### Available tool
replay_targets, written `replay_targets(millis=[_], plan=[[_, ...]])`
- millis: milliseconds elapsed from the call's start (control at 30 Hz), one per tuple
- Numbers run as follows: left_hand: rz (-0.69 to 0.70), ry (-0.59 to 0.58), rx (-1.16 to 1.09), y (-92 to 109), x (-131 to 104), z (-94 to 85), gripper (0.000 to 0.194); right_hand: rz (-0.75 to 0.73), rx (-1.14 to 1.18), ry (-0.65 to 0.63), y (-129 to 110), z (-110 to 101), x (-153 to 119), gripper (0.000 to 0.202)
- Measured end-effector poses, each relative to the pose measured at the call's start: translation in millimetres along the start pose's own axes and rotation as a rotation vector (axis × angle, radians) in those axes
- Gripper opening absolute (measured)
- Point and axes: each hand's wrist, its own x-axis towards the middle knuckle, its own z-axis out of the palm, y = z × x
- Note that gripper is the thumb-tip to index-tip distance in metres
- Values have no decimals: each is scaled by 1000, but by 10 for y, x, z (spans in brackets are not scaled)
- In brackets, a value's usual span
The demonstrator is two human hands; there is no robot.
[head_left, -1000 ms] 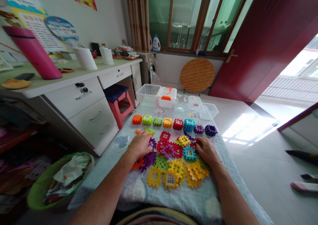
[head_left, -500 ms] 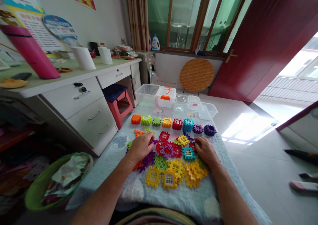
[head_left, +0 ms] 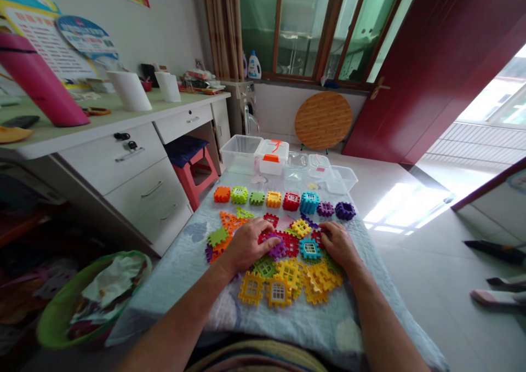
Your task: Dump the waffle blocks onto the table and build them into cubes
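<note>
My left hand is over the left-middle of a pile of notched plastic building tiles. Its thumb and fingers close on a purple tile near some red tiles. At the pile's right side, my right hand rests loosely with bent fingers touching a red tile. Beside those fingers lie a turquoise window tile and a yellow piece. Several yellow tiles lie nearest me. A green tile and orange tiles are left of my left hand.
Behind the pile runs a row of assembled cubes, including an orange cube and a purple ring. Clear plastic boxes and a lidded box stand at the far end of the cloth-covered table. A waste basket is at left.
My left hand has moved right and slightly nearer me, onto the purple tile. The green and orange tiles at left are now uncovered. My right hand stays in place; the view has shifted slightly.
</note>
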Motion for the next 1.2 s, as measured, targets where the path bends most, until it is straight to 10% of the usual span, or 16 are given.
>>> replay_targets(millis=[200, 400, 600, 1200], plan=[[-140, 295, 133, -666, -41, -336, 28, -115, 66, 68, -358, -120, 44, 20], [-349, 428, 20, -1235, -171, -327, 36, -402, 158, -392, -1100, -141, 158, 62], [-464, 420, -98, -1271, -212, -250, 37, -410, 42, -571, -1302, 19, 230, 76], [-446, 386, -48, -1319, -220, -201, 21, -365, 118, -327, -1314, 249, 180, 26]])
